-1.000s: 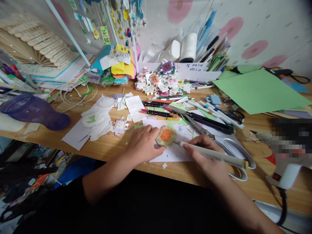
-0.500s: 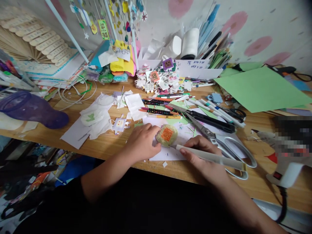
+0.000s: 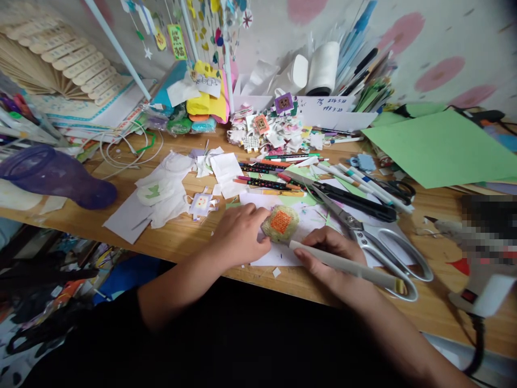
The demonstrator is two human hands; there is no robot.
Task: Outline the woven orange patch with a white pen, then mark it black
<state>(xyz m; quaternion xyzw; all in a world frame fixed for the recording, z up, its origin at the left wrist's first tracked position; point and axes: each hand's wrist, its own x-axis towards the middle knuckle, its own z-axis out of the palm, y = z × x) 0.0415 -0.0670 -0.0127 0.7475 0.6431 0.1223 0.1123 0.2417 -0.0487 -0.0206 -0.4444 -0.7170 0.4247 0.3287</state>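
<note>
My left hand (image 3: 243, 231) is closed at the left edge of a rounded, yellow-green speckled piece (image 3: 294, 220) with an orange grid-patterned square in its middle. Thumb and fingertips pinch that edge, just over a sheet of white paper (image 3: 266, 257). In my right hand (image 3: 337, 258) is a long white marker (image 3: 359, 271) with an olive-coloured rear end. Its tip points at the lower right edge of the piece; whether it touches cannot be made out. Large silver scissors (image 3: 365, 237) lie beside my right hand, blades partly apart.
A black utility knife (image 3: 355, 200) and several patterned pens (image 3: 266, 184) lie behind the hands. A hot glue gun (image 3: 479, 285) stands at the right. Green card (image 3: 440, 148), a purple cup (image 3: 60, 178), paper scraps (image 3: 161, 188) and a small paper figure (image 3: 201, 205) lie around.
The whole view has shifted slightly, so things appear a little further right. The marker's tip has moved slightly along the piece's lower edge; both hands keep their grip.
</note>
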